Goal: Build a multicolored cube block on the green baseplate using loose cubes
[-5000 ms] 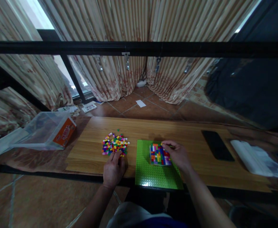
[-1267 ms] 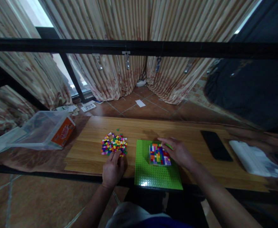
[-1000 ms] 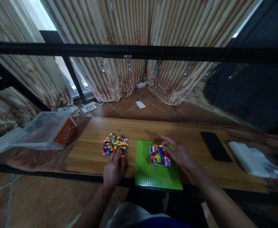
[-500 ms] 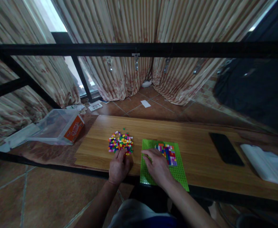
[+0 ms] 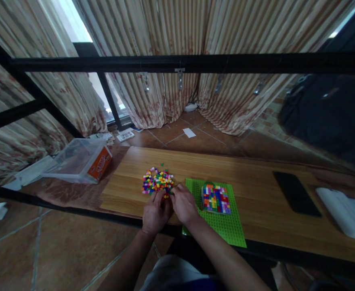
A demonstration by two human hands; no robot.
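A heap of small coloured bricks [image 5: 157,180] lies on the wooden tabletop [image 5: 256,190]. To its right is a green baseplate [image 5: 225,226] with a multicoloured block of stacked bricks [image 5: 215,198] on it. My left hand [image 5: 155,211] rests at the near edge of the heap, fingers curled, fingertips touching the bricks. My right hand [image 5: 183,203] lies beside it, over the baseplate's left edge, fingertips reaching to the heap's right side. What the fingers hold, if anything, is hidden.
A clear plastic box with an orange label [image 5: 83,160] lies on its side at the left. A black phone [image 5: 295,193] and a white packet [image 5: 343,210] lie at the right. A black metal bar [image 5: 177,63] crosses above; curtains hang behind.
My right hand has left the brick block on the baseplate and swung left to the heap beside my left hand. The view has shifted to the left.
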